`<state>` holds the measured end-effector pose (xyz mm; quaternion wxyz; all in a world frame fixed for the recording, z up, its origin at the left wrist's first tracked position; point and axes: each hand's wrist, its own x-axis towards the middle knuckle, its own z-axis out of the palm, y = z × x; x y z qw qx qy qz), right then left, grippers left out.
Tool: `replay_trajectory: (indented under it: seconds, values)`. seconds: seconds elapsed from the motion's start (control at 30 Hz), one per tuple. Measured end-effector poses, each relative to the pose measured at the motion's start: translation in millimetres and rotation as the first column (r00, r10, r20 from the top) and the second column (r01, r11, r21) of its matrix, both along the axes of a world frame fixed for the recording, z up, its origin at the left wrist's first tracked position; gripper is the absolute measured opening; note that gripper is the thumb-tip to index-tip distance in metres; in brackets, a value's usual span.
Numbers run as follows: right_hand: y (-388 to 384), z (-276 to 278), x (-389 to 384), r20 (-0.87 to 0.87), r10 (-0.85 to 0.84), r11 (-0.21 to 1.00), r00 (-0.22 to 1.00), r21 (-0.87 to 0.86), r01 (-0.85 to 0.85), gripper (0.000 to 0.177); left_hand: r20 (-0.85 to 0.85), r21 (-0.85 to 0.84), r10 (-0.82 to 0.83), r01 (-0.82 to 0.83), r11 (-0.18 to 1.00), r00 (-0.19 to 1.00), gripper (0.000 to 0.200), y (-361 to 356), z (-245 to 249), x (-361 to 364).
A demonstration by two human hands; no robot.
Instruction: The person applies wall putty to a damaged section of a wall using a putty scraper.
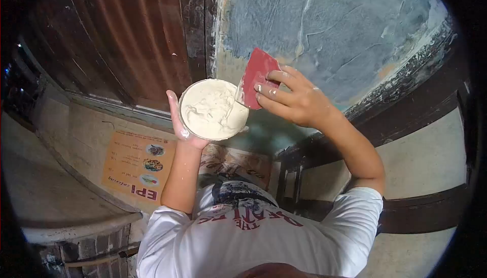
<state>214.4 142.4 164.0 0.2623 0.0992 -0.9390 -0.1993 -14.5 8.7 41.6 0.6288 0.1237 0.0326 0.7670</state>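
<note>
The left hand [178, 121] cups a round tub of pale putty [213, 109] from beneath, its fingers curled around the rim. The right hand [297, 100] grips a red scraper [258, 75], whose edge dips into the putty at the tub's right side. A patchy blue-grey wall [335, 24] is behind them.

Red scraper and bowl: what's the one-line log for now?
left hand holds putty bowl | right hand holds red scraper | scraper edge touching putty | blue-grey wall behind
</note>
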Motion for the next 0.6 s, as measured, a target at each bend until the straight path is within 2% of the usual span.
replay_trajectory:
  seconds: [0.27, 0.47, 0.53, 0.6]
  values:
    - [3.3, -9.0, 2.4, -0.026, -0.007, 1.0, 1.0, -0.006, 0.007, 0.029, 0.012, -0.041, 0.017, -0.016, 0.999, 1.0, 0.094, 1.4, -0.3, 0.8]
    - [2.0, -14.6, 4.3, -0.048, -0.017, 0.999, 0.999, -0.043, 0.015, 0.03, 0.013, -0.002, -0.038, 0.038, 0.999, 0.999, 0.096, 2.1, 2.3, 3.7]
    - [1.2, -15.0, 3.3, -0.049, -0.001, 0.997, 0.999, -0.071, -0.003, 0.03, -0.031, -0.042, -0.017, 0.016, 0.999, 0.999, 0.096, 3.8, 0.1, 5.0]
    - [0.3, -17.1, 3.2, -0.04, -0.02, 0.999, 0.999, -0.047, 0.018, 0.03, 0.006, -0.068, -0.01, 0.01, 0.998, 1.0, 0.096, 3.9, -1.0, 4.6]
